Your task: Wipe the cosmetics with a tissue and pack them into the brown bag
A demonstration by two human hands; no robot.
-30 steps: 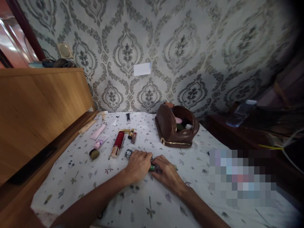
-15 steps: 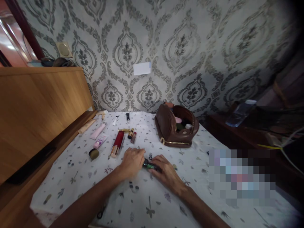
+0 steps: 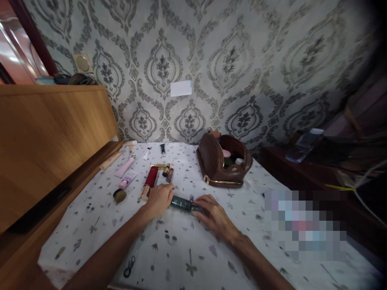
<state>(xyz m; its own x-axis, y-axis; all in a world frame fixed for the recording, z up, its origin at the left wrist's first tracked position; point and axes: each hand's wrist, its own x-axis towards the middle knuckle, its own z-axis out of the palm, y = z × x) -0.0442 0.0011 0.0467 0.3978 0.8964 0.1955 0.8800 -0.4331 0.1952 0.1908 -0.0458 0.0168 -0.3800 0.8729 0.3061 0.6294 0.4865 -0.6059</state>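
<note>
A dark green bottle [image 3: 181, 204] lies crosswise low over the white patterned cloth. My left hand [image 3: 159, 198] is closed around its left end, and my right hand [image 3: 214, 213] grips the dark right end, partly hiding it. Just beyond my left hand is a red bottle with a rose-gold end [image 3: 152, 176]. Beside that are a small black-and-gold bottle [image 3: 166, 170] and a small lip gloss tube [image 3: 169, 175]. Further back to the right, a brown cosmetic bag [image 3: 214, 161] stands unzipped with several items inside.
On the left lie a round brush [image 3: 119, 196], a purple-white tube [image 3: 127, 180], a pink tube [image 3: 124, 167] and a beige tube [image 3: 110, 161]. A black tube [image 3: 163, 149] is near the wall. A wooden cabinet [image 3: 54, 141] borders the left; a blurred-out patch covers the right.
My left hand has shifted left along the green bottle, so more of its body shows between my hands. My right hand stays at the other end.
</note>
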